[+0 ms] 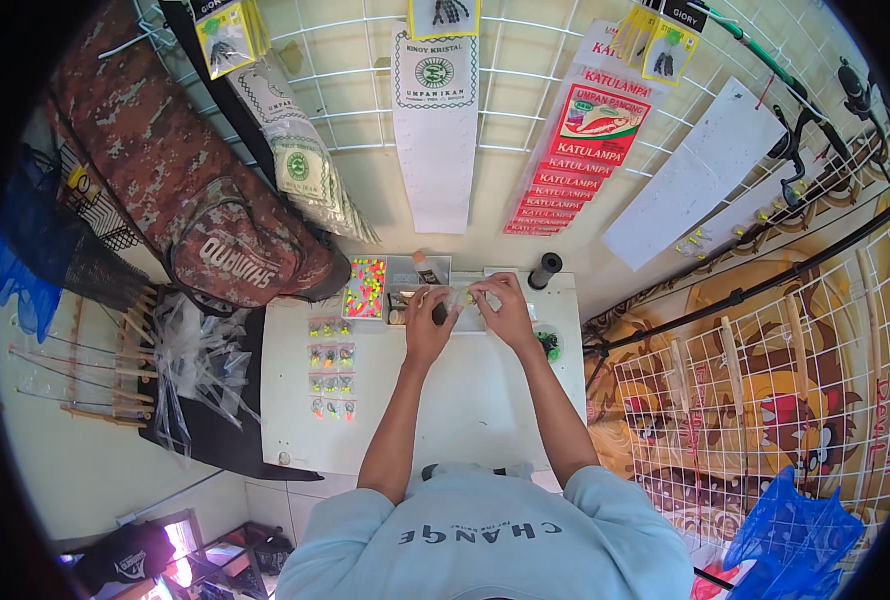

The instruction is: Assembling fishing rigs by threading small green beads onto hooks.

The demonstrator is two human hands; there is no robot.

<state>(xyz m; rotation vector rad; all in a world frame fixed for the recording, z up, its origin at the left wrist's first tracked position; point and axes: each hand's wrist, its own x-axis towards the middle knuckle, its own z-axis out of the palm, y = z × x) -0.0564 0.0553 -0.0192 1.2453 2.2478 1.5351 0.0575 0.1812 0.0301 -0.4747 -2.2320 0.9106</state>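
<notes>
Over the far part of the white table [465, 420], my two hands meet at a small clear plastic bag [462, 297]. My left hand [429, 318] pinches its left side with bent fingers. At its other side, the fingertips of my right hand [505, 308] are pressed together, with a tiny yellow-green piece by them that is too small to name. Behind and partly under my hands stands a white divided tray [402, 266] holding a small bottle [425, 268]. A box of pink and yellow beads [366, 288] is left of it. Small filled clear bags [332, 357] lie in rows near my left forearm.
A black cylinder [544, 270] stands at the table's back right, with a green and black bundle [547, 344] nearer. A camouflage rod bag [200, 190] leans at the left. White wire racks [525, 60] with hanging packets rise behind; fishing rods and reels [790, 160] are at right.
</notes>
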